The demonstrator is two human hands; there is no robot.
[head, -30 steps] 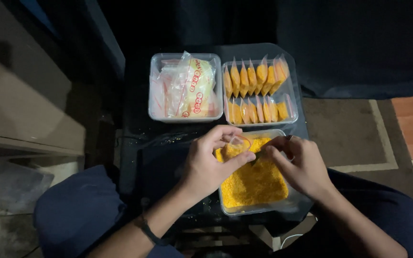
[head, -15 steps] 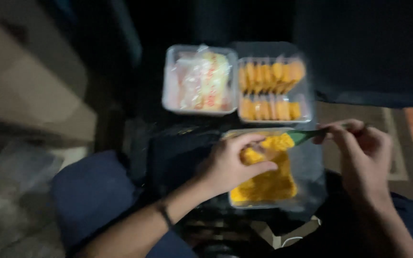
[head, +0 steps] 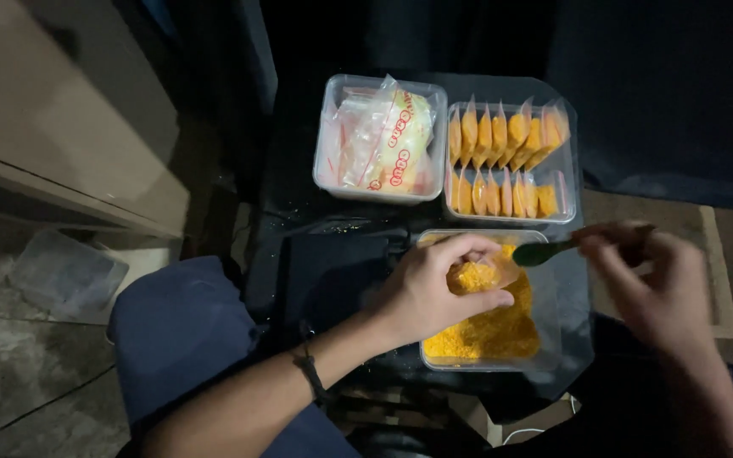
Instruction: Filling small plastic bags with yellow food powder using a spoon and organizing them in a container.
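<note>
a: what's the left hand [head: 434, 293] doing?

b: it's curled around a small clear packet [head: 478, 276] partly filled with yellow crumbs, pinching it between thumb and fingers. the packet sits just above the clear tub of yellow crumbs [head: 489, 326], at about the centre of the view, slightly toward 4 o'clock.

a: and the right hand [head: 659, 284]?

b: out at 3 o'clock, fingers closed on the handle of a small green spoon [head: 545, 252]. the bowl of the spoon points toward 9 o'clock and ends just beside the packet's mouth. the hand is a bit blurred, so i can't tell whether the spoon carries any crumbs.

a: what else is on the dark surface [head: 332, 271]?

b: two more clear tubs toward 12 o'clock. the one at 11 o'clock is a tub of empty plastic bags [head: 381, 140], clear with red print, heaped loosely. right beside it, at 1 o'clock, is a tub of filled packets [head: 506, 161], standing on edge in two rows, each showing yellow crumbs inside. the two tubs touch side by side, and the crumb tub lies just below the filled ones.

a: anything further out?

b: a clear lid or container [head: 65, 271] lies on the floor at 9 o'clock, well apart from the rest. the person's knee in blue cloth [head: 184, 331] is at 7 o'clock, and a dark band [head: 311, 377] circles the left wrist.
</note>
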